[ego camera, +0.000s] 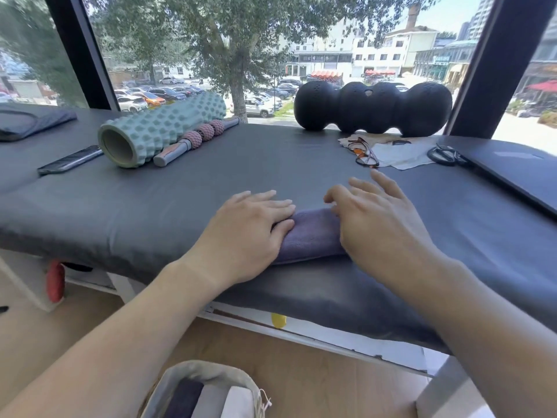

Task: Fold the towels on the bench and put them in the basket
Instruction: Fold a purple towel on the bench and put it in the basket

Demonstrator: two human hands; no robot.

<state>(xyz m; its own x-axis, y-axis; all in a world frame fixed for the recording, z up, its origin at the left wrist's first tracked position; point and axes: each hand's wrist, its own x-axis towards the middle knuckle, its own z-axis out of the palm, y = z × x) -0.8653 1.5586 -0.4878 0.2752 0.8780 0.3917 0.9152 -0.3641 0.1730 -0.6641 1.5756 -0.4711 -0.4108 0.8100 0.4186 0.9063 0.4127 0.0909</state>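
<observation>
Grey bench (180,188), foam roller (156,131), glasses (363,153), both hands on purple towel (310,233)

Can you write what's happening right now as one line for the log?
step: folding | towel: folded, on bench | left hand: flat on towel | right hand: open over towel | basket: holds towels
</observation>
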